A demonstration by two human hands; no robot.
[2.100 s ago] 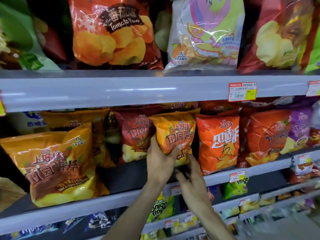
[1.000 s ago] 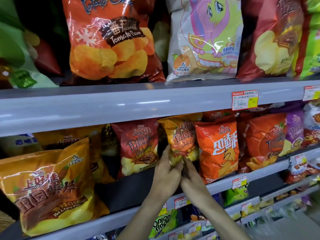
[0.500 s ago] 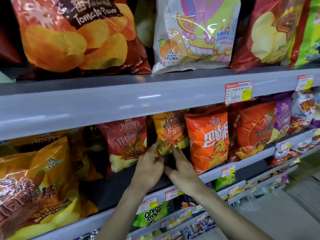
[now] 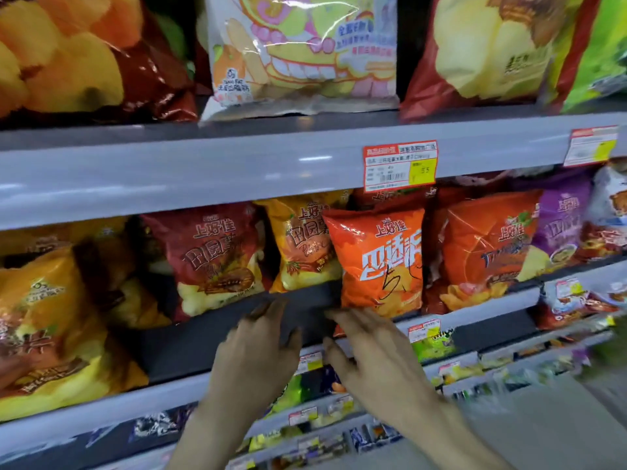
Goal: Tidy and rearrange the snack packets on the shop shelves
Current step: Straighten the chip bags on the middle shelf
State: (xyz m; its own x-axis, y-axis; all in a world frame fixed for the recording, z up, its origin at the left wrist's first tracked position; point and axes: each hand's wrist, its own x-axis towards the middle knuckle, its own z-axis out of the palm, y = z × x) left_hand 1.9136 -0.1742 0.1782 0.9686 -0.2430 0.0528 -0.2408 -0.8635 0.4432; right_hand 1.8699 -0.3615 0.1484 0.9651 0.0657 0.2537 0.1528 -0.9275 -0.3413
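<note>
A yellow-orange snack packet (image 4: 302, 242) stands upright at the back of the middle shelf (image 4: 190, 334), between a dark red packet (image 4: 210, 256) and an orange packet (image 4: 380, 262). My left hand (image 4: 258, 354) hovers in front of the shelf below it, fingers relaxed and empty. Beside it my right hand (image 4: 373, 354) is spread, its fingertips just under the orange packet, holding nothing. Both hands are blurred.
A big yellow packet (image 4: 44, 327) leans at the front left of the shelf. More orange (image 4: 488, 252) and purple (image 4: 563, 225) packets stand to the right. Large bags fill the top shelf (image 4: 203, 171). Lower shelves with small packets run below.
Both hands pushed the yellow-orange packet back onto the shelf, let go of it, and have drawn back down toward the shelf's front. The camera has moved closer and rightward.
</note>
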